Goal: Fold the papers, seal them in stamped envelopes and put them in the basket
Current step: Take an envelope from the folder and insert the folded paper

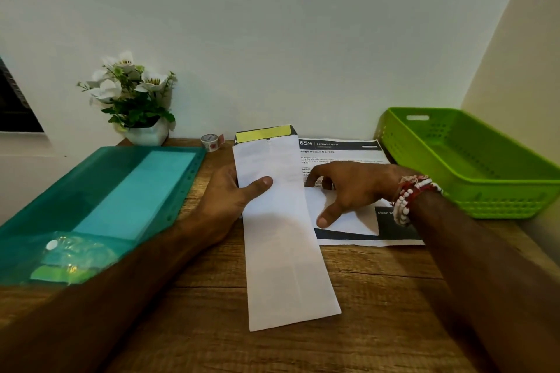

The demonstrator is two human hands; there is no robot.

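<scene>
A long white envelope (285, 239) lies lengthwise on the wooden desk, its flap with a yellow strip (263, 133) open at the far end. My left hand (233, 194) grips its left edge, thumb on top. To its right lie printed papers (342, 150), with a folded white sheet (348, 218) on top of them. My right hand (354, 188), with a beaded bracelet at the wrist, rests on that sheet with curled fingers and the thumb spread toward me. The green basket (472, 160) stands at the right and looks empty.
A teal plastic folder (106, 200) with light sheets inside covers the desk's left side. A small tape roll (210, 142) and a white pot of flowers (136, 100) stand by the back wall. Bare wood (378, 327) shows at the front.
</scene>
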